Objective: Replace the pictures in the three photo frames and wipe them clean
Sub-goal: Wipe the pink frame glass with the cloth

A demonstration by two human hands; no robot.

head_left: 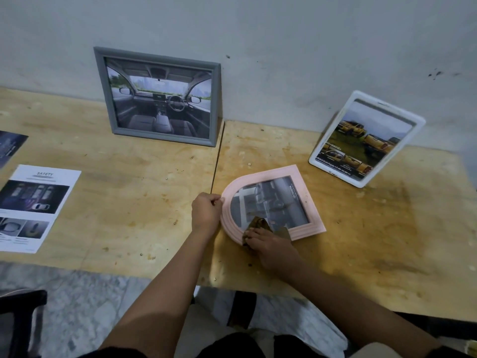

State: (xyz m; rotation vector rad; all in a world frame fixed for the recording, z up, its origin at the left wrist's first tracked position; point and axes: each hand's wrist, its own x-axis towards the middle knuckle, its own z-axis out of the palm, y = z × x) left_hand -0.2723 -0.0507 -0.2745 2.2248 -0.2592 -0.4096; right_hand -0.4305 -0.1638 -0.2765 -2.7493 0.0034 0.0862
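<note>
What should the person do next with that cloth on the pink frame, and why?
Probably sweep the cloth across the glass, away from the body. The right hand holds it only at the near edge of the pink frame, so most of the glass looks unwiped. The left hand grips the arched end, which should keep the frame from sliding.

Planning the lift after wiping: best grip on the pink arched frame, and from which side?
Likely the arched rim of the pink frame, from the left, where the left hand pinches it. The frame lies flat on the table, so only its raised outer border offers an edge. The right hand and cloth cover the near rim, and touching the glass would smudge it.
</note>
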